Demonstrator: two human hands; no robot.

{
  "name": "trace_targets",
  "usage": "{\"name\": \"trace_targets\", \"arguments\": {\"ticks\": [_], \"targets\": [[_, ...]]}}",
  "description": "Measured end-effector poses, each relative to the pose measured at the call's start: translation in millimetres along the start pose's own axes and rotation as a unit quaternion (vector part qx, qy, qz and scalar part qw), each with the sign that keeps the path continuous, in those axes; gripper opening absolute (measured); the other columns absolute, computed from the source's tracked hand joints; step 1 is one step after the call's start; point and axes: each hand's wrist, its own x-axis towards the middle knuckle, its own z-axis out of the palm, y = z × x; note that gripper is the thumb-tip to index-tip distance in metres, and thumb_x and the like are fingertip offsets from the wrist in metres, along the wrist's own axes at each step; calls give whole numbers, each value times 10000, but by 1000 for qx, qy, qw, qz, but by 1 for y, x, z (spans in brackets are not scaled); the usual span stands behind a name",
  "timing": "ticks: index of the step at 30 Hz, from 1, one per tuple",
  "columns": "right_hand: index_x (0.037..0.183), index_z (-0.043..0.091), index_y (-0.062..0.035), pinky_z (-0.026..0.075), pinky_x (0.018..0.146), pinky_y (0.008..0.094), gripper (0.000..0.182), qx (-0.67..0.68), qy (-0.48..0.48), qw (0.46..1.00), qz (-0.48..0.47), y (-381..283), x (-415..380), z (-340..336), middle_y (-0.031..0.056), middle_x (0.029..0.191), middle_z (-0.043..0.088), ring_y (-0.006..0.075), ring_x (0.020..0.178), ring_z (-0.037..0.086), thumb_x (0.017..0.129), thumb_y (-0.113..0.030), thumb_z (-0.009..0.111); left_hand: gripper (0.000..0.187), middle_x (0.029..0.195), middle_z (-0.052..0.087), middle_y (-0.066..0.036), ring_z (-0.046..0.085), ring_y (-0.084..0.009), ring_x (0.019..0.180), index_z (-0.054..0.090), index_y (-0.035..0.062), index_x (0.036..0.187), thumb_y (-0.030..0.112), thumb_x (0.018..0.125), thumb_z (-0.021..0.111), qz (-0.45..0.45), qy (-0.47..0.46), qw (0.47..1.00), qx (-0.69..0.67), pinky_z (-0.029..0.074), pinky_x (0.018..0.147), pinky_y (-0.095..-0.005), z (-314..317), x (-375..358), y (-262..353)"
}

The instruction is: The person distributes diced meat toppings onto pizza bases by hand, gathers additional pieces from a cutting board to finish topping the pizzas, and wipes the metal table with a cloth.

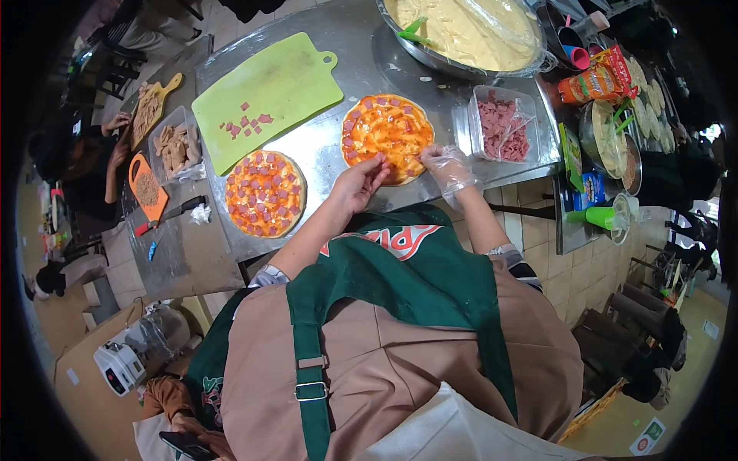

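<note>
A round pizza (388, 131) with orange-red sauce lies on the metal table, with pink ham cubes along its far and left side. My left hand (360, 184), bare, reaches over its near edge with the fingers curled together. At the right edge is my right hand (450, 170) in a clear plastic glove, its fingertips pinched at the crust. What either hand holds, if anything, is too small to make out. Left of them sits a second pizza (265, 194), covered with ham cubes. A clear tub (503, 127) of chopped ham stands to the right.
A green cutting board (269, 92) carries scattered ham cubes. A large metal bowl (469, 38) of pale cream stands at the back. A red-handled knife (171, 215) lies left, near an orange board (146, 188). Another person's hands (117, 138) work at the far left.
</note>
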Motion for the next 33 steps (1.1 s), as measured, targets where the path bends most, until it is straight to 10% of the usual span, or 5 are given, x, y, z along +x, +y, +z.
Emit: {"name": "trace_targets", "arguments": {"ticks": [9,14,22,28,33], "targets": [[800,583,-73,444,690,343,212,-371,78,924,-44,-25,-3,5,149,886,573,290,806,552,767,-248,468,131,834,563,-47,554,-102,726,540,1,879,95,787,535,-7,-7,1000,14,491,668,-177,-6,-2,-1],[837,585,-28,438,612,239,163,113,-111,985,-69,-20,-9,19,66,796,590,140,698,554,750,-164,572,151,837,564,-70,558,-113,739,537,-27,886,79,779,541,3,-38,995,93,490,662,-175,-1,-1,-4],[850,583,-12,426,597,204,160,144,-122,981,35,-27,-4,-2,23,719,572,97,676,536,730,-117,602,275,909,555,-111,555,-170,831,495,-50,966,189,831,468,-42,-89,994,43,473,728,-209,-4,5,-4],[760,607,-97,447,630,307,145,-293,109,949,-27,-6,21,-10,83,757,603,219,670,575,687,-222,605,501,1054,509,-172,502,-279,987,451,-52,1059,394,841,380,-68,-179,975,-117,426,839,-334,-5,-6,10],[761,609,-116,447,643,327,154,-289,138,944,-82,-10,22,-2,91,770,593,261,705,564,682,-248,601,610,1144,454,-176,441,-316,1059,424,-48,1115,480,816,369,-62,-220,956,-183,381,882,-391,3,-20,17]]}}
